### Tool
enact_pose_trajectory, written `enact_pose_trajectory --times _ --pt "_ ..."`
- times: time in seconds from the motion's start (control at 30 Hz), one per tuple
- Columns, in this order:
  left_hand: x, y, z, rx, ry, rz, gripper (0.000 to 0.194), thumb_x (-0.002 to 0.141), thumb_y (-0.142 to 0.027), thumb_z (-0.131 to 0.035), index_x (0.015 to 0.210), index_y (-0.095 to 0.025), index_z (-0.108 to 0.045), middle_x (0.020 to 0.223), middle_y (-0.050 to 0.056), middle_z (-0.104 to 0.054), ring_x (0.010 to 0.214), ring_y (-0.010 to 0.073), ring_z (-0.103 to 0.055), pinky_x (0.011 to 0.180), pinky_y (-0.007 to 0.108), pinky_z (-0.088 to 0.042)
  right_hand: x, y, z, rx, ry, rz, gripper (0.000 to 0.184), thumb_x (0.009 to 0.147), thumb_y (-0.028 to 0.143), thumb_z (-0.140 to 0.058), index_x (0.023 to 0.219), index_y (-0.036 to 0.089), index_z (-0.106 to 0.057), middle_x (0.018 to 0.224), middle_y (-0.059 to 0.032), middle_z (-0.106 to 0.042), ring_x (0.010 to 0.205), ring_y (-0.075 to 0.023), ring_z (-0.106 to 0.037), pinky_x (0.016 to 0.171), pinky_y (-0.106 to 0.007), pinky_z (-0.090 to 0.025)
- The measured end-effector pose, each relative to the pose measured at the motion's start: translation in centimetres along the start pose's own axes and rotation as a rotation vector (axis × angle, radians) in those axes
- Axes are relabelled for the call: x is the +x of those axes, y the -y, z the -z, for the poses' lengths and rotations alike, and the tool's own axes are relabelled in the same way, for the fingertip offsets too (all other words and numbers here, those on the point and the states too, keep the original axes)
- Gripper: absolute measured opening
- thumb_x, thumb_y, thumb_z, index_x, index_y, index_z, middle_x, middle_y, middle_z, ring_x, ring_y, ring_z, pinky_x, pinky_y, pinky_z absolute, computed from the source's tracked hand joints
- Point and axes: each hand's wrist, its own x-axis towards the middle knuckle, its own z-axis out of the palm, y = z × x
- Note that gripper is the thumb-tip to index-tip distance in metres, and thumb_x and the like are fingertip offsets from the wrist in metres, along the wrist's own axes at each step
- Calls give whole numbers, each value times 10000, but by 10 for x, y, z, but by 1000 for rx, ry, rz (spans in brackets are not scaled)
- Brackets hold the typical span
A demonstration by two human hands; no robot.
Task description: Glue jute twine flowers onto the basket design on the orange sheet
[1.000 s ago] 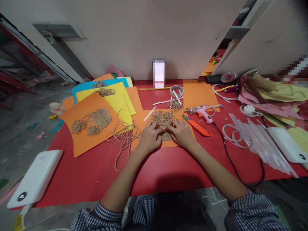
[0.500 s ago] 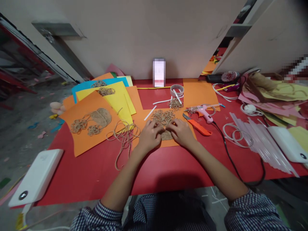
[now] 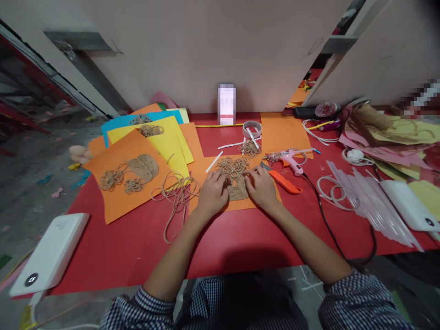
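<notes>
On an orange sheet (image 3: 202, 201) in front of me lies a flat jute twine piece (image 3: 238, 190), a coiled block topped by looped twine flowers (image 3: 233, 167). My left hand (image 3: 213, 190) is at its left edge, fingers curled in against the twine. Against the right edge, my right hand (image 3: 261, 185) has its thumb and fingers bent in the same way. The coiled block shows between both hands. Loose jute twine (image 3: 177, 192) trails beside my left forearm. An orange utility knife (image 3: 285, 182) rests just right of my right hand.
A pink glue gun (image 3: 292, 162) with a black cord lies to the right, near clear sticks (image 3: 374, 211). White power banks (image 3: 51, 254) lie at both sides. Another twine piece (image 3: 142, 168) is on orange paper at left. A tape roll (image 3: 252, 129) and a phone (image 3: 227, 104) are behind.
My hands have moved apart from the middle of the twine piece to its two sides. More of the coiled block and flowers now shows between them.
</notes>
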Motion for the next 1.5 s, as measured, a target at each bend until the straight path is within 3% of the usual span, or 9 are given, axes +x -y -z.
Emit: enact_pose_trajectory --times 0.07,0.17,0.3,0.5,0.77,0.97,1.2,1.5 --pt "1 1 0 -4 -17 12 277 792 -44 -468 973 -173 -633 987 81 -622 977 256 -502 907 418 -467 0 0 -2 26 25 9 244 961 267 -480 1063 209 -695 1000 -91 -602 981 -246 -552 856 -369 -437" --pt "11 2 3 33 -19 -7 383 847 -61 -450 1178 -170 -608 1104 98 -622 1032 260 -495 946 426 -459 -1 0 -4 66 58 21 266 959 251 -475 1105 205 -693 1005 -90 -599 984 -238 -557 869 -367 -448" --pt "41 4 4 192 67 -116 509 893 -109 -471 1385 -232 -512 1288 110 -557 1121 278 -450 890 399 -476 -2 -2 -5 96 81 52 291 941 215 -473 1150 204 -675 1034 -97 -599 998 -242 -561 874 -373 -459" --pt "80 16 -5 327 188 -269 263 935 -193 -507 1121 -249 -685 1154 101 -596 1077 274 -462 738 331 -461 -3 -2 -2 148 35 22 248 921 178 -466 1062 207 -667 1015 -90 -612 999 -241 -569 888 -377 -453" --pt "88 21 -8 325 172 -344 169 946 -239 -534 965 -187 -694 1001 112 -642 979 259 -480 719 338 -438 -3 -3 -3 151 51 27 224 922 173 -468 1022 205 -665 1004 -84 -610 990 -229 -573 865 -351 -456" --pt "80 19 -2 289 92 -327 233 981 -242 -497 910 -155 -701 956 100 -679 966 236 -496 799 338 -429 -3 -3 -3 176 36 36 226 917 164 -475 1018 215 -671 995 -74 -617 978 -226 -584 856 -346 -458" --pt "40 21 9 175 -52 -195 155 941 -248 -582 862 -175 -693 845 66 -718 843 220 -541 777 349 -441 -5 -1 -4 172 18 61 240 910 151 -486 969 219 -709 948 -64 -617 930 -212 -584 821 -329 -446" --pt "9 27 14 149 -70 -106 147 925 -264 -597 871 -182 -706 837 68 -727 821 228 -528 752 363 -429 -7 -3 -7 86 34 137 284 888 129 -515 995 249 -749 983 -69 -597 949 -210 -551 830 -332 -417"
